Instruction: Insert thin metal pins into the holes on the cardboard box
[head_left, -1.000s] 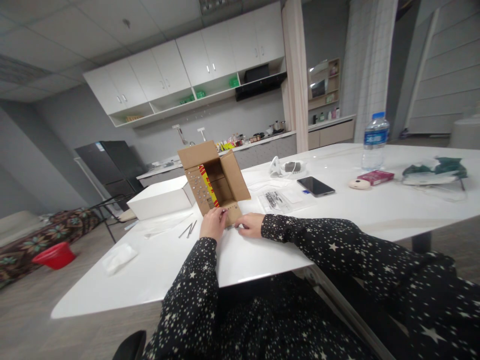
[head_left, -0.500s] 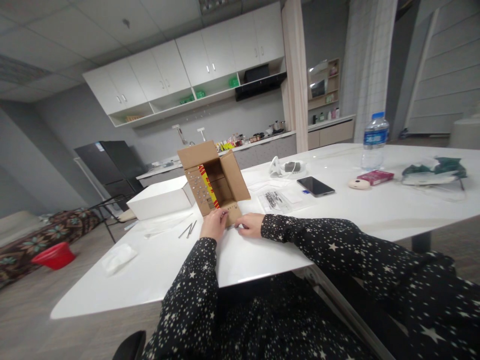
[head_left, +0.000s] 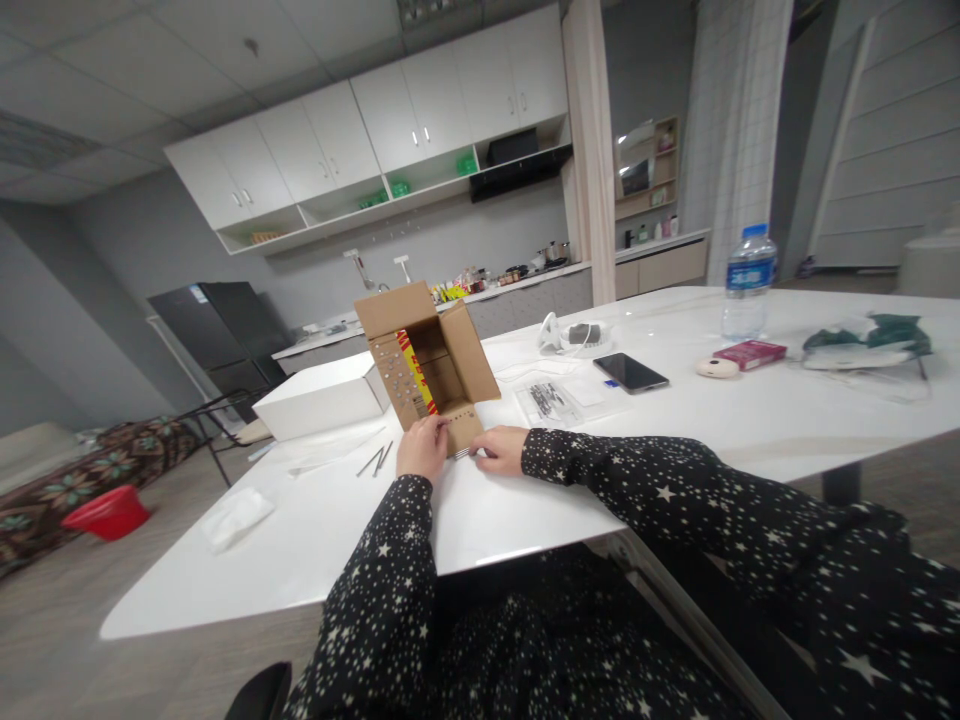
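Observation:
An open cardboard box stands tilted on the table, its flaps spread and a yellow-and-red strip on its left flap. My left hand is at the left edge of the front flap, fingers curled in a pinch; what they hold, if anything, is too small to name. On the right, my right hand rests low by the same flap with its fingers drawn together. Small thin metal pieces lie at its fingertips, partly hidden. Several small round shiny dots show on the box's left flap.
Left of my hands lie thin metal rods and crumpled white tissue. A white box stands behind them. To the right are a clear plastic packet, a phone, a water bottle and a pink box.
My left hand has shifted slightly left and up along the flap, uncovering a little more of it. My right hand stays almost where it was.

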